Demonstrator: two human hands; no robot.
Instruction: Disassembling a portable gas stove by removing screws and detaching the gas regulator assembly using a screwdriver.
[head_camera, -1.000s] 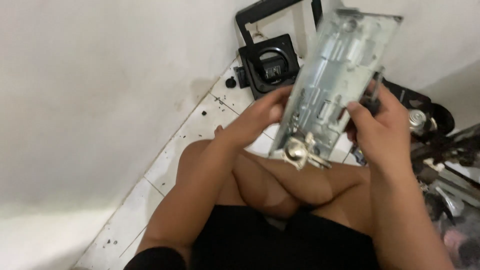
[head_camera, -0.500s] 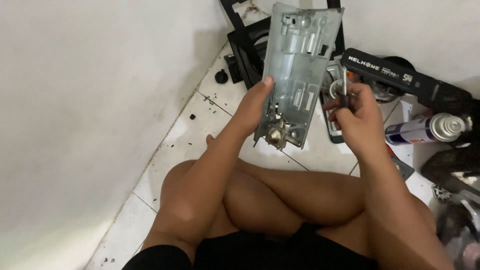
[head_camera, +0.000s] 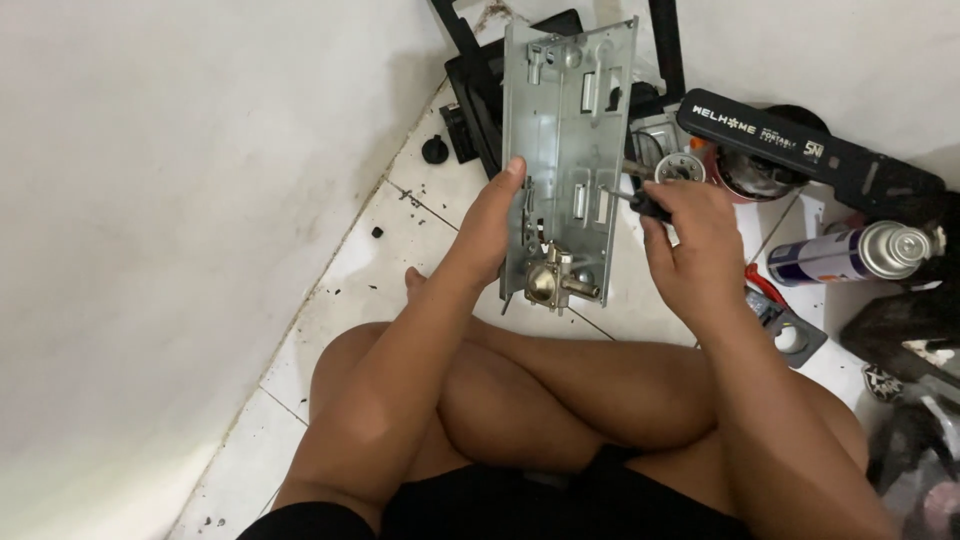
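Note:
A long grey metal plate with slots and a brass valve fitting at its lower end stands upright above my crossed legs. My left hand grips the plate's left edge, thumb on its face. My right hand is closed around a black-handled screwdriver, whose tip touches the plate's right side near the middle.
A white wall runs along the left. On the white tile floor lie a black knob, black stove parts behind the plate, a long black bar, a round burner and a spray can at right.
The plate has gone from tilted to nearly upright and sits more central in view. My right hand has brought the screwdriver tip onto the plate. The camera view shifted down and left.

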